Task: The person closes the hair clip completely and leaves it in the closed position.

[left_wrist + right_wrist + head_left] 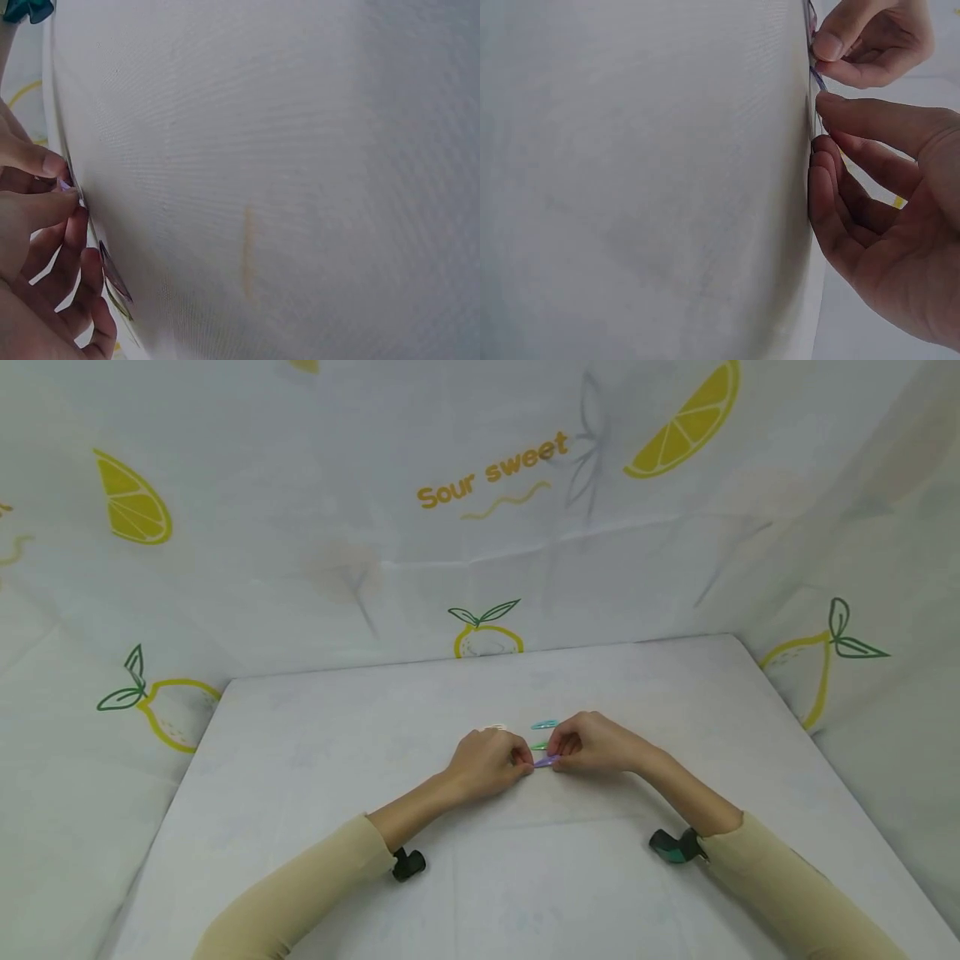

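Between my two hands is a purple hair clip (547,762), close over the white tabletop. My left hand (486,763) pinches its left end between thumb and index finger. On the other end, my right hand (600,743) pinches with thumb and fingertips. In the right wrist view the purple clip (819,77) shows as a thin strip between the fingertips of both hands. Just behind it lies a green hair clip (538,747), partly covered by the right fingers. Farther back is a light-blue hair clip (544,725).
Behind the left hand, a whitish item (495,727) peeks out, mostly hidden. A white cloth covers the table (315,735), and a lemon-print cloth (337,527) hangs behind and at the sides. Dark wrist devices (408,865) sit by both sleeves.
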`<state>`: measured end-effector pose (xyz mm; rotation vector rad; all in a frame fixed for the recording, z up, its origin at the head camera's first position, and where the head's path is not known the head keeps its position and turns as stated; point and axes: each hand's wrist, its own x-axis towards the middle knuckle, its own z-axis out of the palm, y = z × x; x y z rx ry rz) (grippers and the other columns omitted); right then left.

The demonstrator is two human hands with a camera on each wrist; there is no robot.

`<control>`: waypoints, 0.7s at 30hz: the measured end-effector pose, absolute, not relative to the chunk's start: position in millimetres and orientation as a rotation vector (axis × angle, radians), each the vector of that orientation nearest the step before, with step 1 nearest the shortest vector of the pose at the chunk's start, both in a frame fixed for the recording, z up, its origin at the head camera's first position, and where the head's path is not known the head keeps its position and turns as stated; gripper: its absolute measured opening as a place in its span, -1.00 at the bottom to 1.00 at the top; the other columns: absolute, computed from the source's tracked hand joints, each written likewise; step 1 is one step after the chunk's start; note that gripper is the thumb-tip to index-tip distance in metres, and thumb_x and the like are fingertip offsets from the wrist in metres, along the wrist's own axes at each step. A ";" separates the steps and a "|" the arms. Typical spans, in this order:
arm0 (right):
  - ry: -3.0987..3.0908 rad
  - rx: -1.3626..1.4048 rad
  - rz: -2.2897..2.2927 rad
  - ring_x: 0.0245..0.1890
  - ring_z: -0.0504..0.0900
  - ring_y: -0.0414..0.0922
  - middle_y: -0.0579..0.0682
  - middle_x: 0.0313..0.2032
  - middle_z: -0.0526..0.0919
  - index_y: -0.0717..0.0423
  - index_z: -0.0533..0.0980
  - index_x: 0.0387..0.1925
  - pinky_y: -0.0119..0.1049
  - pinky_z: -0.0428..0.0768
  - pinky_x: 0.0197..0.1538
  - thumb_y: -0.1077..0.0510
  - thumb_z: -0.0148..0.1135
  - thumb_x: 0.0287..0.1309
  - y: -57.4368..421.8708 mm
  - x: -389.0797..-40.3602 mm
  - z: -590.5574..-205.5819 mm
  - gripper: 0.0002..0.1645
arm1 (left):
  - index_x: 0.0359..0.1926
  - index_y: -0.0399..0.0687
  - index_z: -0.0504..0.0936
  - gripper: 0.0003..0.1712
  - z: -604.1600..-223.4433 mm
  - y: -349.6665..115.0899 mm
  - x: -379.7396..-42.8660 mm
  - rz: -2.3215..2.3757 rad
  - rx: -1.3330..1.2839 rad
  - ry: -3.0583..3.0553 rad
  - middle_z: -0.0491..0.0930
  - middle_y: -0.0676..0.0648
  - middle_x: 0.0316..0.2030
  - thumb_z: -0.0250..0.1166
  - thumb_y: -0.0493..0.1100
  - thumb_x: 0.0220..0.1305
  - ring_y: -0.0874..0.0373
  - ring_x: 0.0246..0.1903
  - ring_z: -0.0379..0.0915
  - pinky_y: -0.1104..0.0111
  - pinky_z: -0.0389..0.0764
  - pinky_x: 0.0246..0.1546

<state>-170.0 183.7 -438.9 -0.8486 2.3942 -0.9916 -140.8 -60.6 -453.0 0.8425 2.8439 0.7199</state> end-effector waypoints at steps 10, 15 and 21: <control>2.445 -0.832 -0.899 -0.35 0.62 -0.28 -0.13 -0.38 0.74 0.10 0.75 -0.26 -0.45 0.62 -0.19 0.28 0.54 0.20 182.1 -172.4 -439.7 -0.91 | -0.30 0.20 0.85 -0.95 -451.7 -59.8 -141.2 0.716 0.837 2.842 0.77 0.22 -0.41 0.53 -0.05 0.35 0.35 -0.35 0.47 0.43 0.44 -0.31; 2.452 -0.833 -0.904 -0.35 0.61 -0.27 -0.12 -0.37 0.74 0.12 0.74 -0.25 -0.45 0.61 -0.19 0.30 0.54 0.20 181.3 -171.4 -439.4 -0.90 | -0.29 0.21 0.84 -0.96 -452.3 -61.0 -141.5 0.734 0.866 2.841 0.80 0.21 -0.37 0.52 -0.07 0.35 0.36 -0.33 0.50 0.45 0.42 -0.31; 2.462 -0.821 -0.927 -0.34 0.61 -0.26 -0.12 -0.37 0.73 0.12 0.74 -0.24 -0.44 0.62 -0.18 0.25 0.55 0.21 183.0 -168.4 -439.0 -0.89 | -0.26 0.16 0.84 -0.96 -452.7 -67.8 -141.1 0.788 0.885 2.852 0.79 0.17 -0.32 0.49 -0.08 0.38 0.34 -0.33 0.54 0.46 0.47 -0.29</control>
